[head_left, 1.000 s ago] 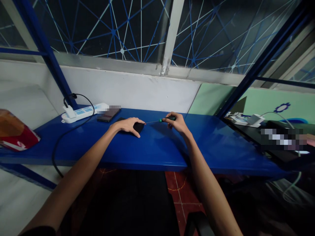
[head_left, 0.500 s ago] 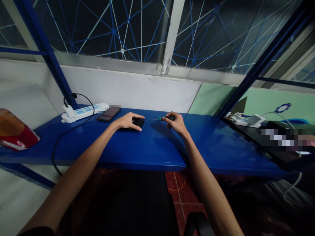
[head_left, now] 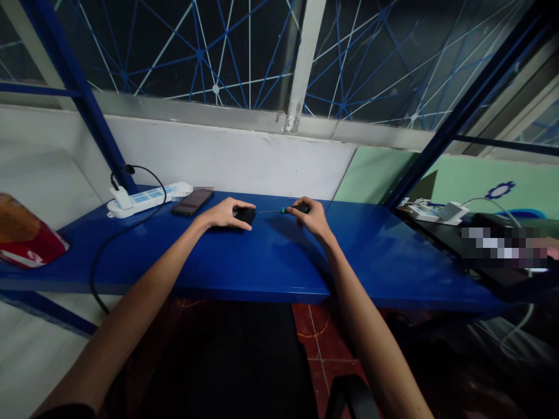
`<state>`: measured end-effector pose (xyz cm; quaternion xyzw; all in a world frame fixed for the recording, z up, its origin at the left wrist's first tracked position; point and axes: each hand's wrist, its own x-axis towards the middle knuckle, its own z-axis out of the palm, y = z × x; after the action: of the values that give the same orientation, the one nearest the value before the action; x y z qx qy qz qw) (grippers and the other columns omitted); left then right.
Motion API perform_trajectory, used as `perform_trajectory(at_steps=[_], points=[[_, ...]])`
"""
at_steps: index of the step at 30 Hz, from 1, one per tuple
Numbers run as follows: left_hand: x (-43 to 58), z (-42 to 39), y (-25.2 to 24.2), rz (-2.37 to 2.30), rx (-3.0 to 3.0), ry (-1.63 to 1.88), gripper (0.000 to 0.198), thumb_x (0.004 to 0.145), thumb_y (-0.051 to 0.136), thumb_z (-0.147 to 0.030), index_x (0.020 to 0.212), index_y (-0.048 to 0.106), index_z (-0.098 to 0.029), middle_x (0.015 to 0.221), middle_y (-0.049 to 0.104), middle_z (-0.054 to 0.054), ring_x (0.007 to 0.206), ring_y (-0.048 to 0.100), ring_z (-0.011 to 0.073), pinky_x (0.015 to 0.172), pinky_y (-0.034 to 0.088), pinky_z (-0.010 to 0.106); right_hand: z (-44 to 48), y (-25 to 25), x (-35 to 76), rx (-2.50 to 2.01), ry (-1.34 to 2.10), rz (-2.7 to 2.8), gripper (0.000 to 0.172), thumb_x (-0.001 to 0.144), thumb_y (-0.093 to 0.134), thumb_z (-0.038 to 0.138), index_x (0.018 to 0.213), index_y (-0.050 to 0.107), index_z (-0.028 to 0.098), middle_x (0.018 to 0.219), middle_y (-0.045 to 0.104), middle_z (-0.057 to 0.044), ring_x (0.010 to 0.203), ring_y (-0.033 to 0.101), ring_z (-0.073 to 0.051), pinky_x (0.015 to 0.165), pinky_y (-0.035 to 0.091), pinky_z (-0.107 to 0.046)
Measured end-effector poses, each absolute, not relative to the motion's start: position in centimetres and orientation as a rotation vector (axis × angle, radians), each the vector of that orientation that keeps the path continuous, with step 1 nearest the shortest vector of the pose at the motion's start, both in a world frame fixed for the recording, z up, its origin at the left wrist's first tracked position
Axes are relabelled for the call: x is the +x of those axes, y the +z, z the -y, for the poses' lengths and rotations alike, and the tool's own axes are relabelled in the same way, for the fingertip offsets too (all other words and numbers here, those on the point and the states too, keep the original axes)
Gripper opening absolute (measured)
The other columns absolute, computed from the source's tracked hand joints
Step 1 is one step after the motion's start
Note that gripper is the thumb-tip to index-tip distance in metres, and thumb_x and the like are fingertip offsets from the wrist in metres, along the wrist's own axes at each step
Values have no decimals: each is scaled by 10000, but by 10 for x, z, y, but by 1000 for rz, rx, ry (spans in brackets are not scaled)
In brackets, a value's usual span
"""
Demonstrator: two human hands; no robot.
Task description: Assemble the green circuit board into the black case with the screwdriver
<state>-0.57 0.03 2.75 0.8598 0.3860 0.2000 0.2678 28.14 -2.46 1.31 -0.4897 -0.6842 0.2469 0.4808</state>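
The blue tabletop [head_left: 271, 262] lay under both my hands. A power strip [head_left: 148, 196] and a phone [head_left: 192, 202] sat beyond my left hand [head_left: 227, 213], which curled over a small black device [head_left: 245, 215]. My right hand [head_left: 312, 218] pinched a screwdriver [head_left: 283, 210], whose tip met the device between my hands.

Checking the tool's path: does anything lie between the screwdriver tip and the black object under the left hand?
Nothing visible. The screwdriver in the right hand points straight over the blue shelf at the black object.
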Motion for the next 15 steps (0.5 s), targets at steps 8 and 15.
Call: perform_trajectory(at_steps=[8, 15], points=[[-4, 0, 27, -1024, 2375, 506, 675, 653, 746, -464, 1280, 616, -251, 1341, 582, 112, 1198, 541, 337, 964, 426, 449, 24, 12, 282, -1203, 589, 1678, 238, 735, 694, 391, 765, 566, 193, 468, 564, 24, 388, 519, -114, 466, 417, -268], [-3, 3, 28, -1026, 2389, 478, 669, 660, 737, -472, 1278, 618, -245, 1335, 584, 109, 1178, 545, 326, 955, 425, 433, 24, 13, 284, -1183, 588, 1681, 258, 730, 706, 407, 773, 572, 191, 474, 562, 24, 400, 528, -119, 477, 417, -273]])
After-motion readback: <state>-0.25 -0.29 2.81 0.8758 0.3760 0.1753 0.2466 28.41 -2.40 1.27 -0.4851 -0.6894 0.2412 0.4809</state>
